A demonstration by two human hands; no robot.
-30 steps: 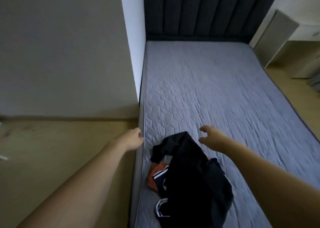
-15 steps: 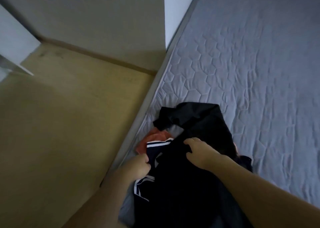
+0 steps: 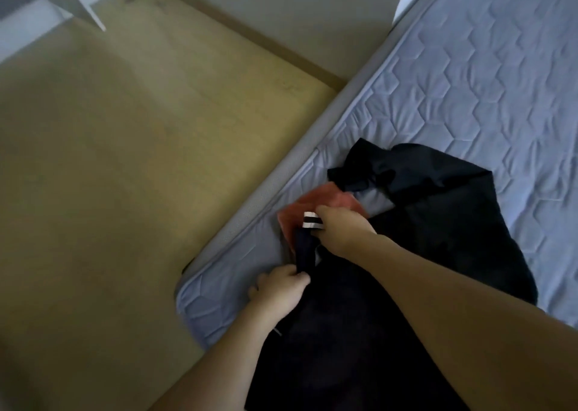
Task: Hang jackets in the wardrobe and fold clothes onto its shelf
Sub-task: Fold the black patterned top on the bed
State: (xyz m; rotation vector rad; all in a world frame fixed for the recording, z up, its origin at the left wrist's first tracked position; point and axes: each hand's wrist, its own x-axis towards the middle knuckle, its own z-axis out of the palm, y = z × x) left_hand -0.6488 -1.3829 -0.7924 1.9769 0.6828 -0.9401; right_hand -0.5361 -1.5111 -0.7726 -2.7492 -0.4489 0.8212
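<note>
A heap of dark clothes point(image 3: 438, 223) lies at the near left corner of the bed point(image 3: 469, 82), with an orange-red garment point(image 3: 316, 201) under its left side. A navy garment with a white-striped cuff point(image 3: 305, 248) runs between my hands. My right hand point(image 3: 341, 226) pinches it at the striped cuff. My left hand point(image 3: 278, 292) grips its lower part near the mattress edge. More dark fabric spreads under my right forearm toward the bottom of the view.
Wooden floor point(image 3: 125, 176) fills the left half. A grey wall panel point(image 3: 297, 10) meets the bed's side at the top. A white furniture edge point(image 3: 78, 1) juts in at the top left. The quilted mattress stretches away to the upper right.
My right hand moved off the dark heap onto the striped cuff and took hold. My left hand now grips the navy garment lower down. The view has tilted further down and left.
</note>
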